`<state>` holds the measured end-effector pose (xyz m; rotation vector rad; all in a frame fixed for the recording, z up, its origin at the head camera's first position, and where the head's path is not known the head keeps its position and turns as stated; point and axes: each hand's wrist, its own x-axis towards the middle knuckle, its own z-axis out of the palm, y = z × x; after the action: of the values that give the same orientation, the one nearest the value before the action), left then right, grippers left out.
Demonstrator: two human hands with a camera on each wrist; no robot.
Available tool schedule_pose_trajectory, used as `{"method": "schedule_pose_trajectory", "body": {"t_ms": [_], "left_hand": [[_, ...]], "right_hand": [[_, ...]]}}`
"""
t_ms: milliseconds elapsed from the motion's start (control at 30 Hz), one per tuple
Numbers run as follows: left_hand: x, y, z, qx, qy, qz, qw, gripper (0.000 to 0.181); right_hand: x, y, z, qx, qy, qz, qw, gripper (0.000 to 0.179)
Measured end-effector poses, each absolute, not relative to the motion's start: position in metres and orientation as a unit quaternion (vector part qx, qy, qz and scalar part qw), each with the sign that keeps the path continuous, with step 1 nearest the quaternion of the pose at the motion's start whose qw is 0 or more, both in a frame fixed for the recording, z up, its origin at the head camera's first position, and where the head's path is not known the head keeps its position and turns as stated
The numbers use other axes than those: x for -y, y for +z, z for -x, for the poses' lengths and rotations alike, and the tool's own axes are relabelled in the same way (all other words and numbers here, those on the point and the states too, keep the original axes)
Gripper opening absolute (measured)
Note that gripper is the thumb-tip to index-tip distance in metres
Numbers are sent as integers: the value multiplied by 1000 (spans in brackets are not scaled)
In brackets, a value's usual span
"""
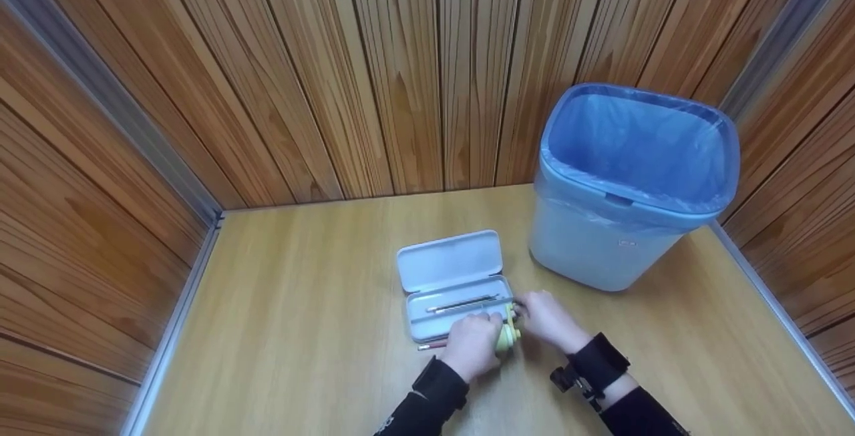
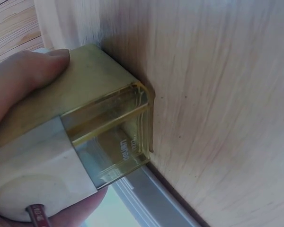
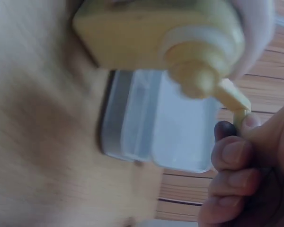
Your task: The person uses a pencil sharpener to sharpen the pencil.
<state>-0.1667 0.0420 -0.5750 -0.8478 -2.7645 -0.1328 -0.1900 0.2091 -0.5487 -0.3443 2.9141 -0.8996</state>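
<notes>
A yellow hand-crank pencil sharpener [image 1: 505, 338] stands on the table, gripped by my left hand [image 1: 471, 344]. In the left wrist view my thumb lies over its body [image 2: 85, 75], beside a clear shavings drawer [image 2: 116, 142]. A dark red pencil [image 2: 38, 215] sticks out of the sharpener's pale front; its end [image 1: 427, 346] shows left of my hand in the head view. My right hand [image 1: 549, 319] pinches the end of the yellow crank [image 3: 233, 97], fingers curled by a dark knob [image 3: 225, 130]. Behind lies an open white pencil case [image 1: 415, 322] with slim pencils [image 1: 461, 304] inside.
A bin [image 1: 588, 259] with a blue liner [image 1: 641, 132] stands at the back right, close to the case. Wood-panelled walls [image 1: 401, 75] rise behind and along both sides of the table [image 1: 300, 302].
</notes>
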Motion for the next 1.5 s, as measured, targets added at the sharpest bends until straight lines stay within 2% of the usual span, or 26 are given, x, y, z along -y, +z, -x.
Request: {"method": "schedule_pose_trajectory", "body": {"t_ms": [133, 267, 367, 433, 667, 1033, 1200, 1500], "left_hand": [[-44, -576, 163, 945, -52, 297, 124, 54], [-46, -577, 162, 943, -57, 302, 124, 53], [-44, -576, 163, 944, -51, 300, 129, 53], [-43, -575, 165, 945, -47, 296, 129, 53], [-41, -573, 168, 949, -49, 290, 111, 53], [-40, -571, 167, 949, -55, 293, 104, 55], [-40, -573, 167, 948, -55, 294, 112, 55], [-41, -573, 165, 943, -51, 295, 141, 51]], "right_hand": [[-211, -570, 192, -950, -291, 94, 67, 9], [-214, -592, 180, -946, -296, 78, 104, 16], [-216, -601, 168, -947, -292, 93, 98, 15], [-216, -602, 160, -945, -294, 107, 93, 11], [-219, -587, 134, -935, -313, 124, 110, 12], [-218, -549, 118, -944, -289, 156, 22, 7], [-214, -537, 131, -948, -279, 150, -11, 8], [-209, -535, 169, -952, -274, 133, -23, 11]]}}
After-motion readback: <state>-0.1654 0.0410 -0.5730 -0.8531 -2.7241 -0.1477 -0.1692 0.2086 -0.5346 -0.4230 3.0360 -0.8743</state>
